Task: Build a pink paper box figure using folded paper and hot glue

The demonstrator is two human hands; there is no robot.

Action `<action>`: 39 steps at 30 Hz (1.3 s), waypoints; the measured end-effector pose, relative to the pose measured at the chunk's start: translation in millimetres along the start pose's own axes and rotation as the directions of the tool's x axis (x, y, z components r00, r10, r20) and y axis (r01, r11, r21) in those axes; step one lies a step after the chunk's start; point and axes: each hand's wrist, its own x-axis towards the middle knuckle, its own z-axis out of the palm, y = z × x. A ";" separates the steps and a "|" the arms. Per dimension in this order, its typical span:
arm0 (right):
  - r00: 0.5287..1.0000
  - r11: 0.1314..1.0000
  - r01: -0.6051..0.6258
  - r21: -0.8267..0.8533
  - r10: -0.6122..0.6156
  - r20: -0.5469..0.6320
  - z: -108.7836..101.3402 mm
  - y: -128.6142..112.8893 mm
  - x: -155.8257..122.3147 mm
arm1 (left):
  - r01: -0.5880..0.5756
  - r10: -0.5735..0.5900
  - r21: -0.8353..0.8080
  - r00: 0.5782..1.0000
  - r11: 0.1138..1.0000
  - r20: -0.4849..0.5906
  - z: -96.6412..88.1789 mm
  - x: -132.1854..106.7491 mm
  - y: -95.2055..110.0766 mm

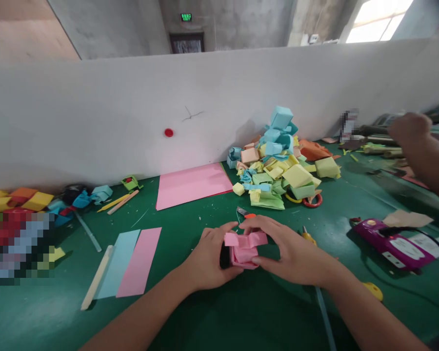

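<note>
Pink folded paper piece point(246, 253), held between both hands over the middle of the tabletop point(183, 324), well short of the far edge along the white partition point(95, 122); lifted or resting, cannot tell. Raised flap on top, apparently unfastened. Left hand point(207, 258): curled round the left side, fingertips near the flap, thumb low. Right hand point(294, 251): arched wide, fingertips by the flap's right end, thumb at the lower right corner. Could buckle or crease crooked if squeezed unevenly, being thin paper between opposed grips; could spring open at the flap if released early. Just behind, toward the far edge: metal-tipped tool with orange part point(249, 215), partly hidden; might nick paper or skin if brushed blind. Farther on, against the far edge: heap of folded paper pieces point(296, 175), loosely stacked, liable to topple if bumped. Toward the left edge: blue strip point(119, 258), pink strip point(141, 263) and wooden stick point(98, 278), flat and light, easily swept askew. Toward the right edge: purple corded device point(395, 243), possible snag on the cord in a sideways reach. Near the far right corner: co-worker's fist point(411, 129), slight risk of clashing reaches.
</note>
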 end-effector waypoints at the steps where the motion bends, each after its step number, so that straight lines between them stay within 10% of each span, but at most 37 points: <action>1: 1.000 1.000 -0.004 -0.005 0.004 -0.009 0.3 0.8 -1.0 | 0.012 -0.014 -0.053 0.999 0.999 -0.035 -0.4 -0.3 0.3; 8: 0.981 0.981 -0.122 0.152 0.142 -0.128 4.1 4.9 1.6 | -0.018 -0.073 -0.419 0.977 0.908 -0.199 -11.8 6.5 4.3; 15: 0.945 0.961 -0.081 0.265 0.159 -0.285 15.0 -2.0 8.1 | -0.139 -0.026 -0.338 0.897 0.931 -0.440 -15.5 10.7 19.5; 27: 0.844 1.000 0.002 0.007 0.002 -0.536 42.3 1.0 11.4 | -0.114 -0.088 -0.477 0.921 0.871 -0.380 -3.4 4.5 29.6; 39: 0.867 0.896 -0.037 -0.442 -0.191 -0.460 62.7 -5.4 9.7 | 0.096 -0.337 -0.449 0.800 0.888 -0.496 33.8 -4.6 29.4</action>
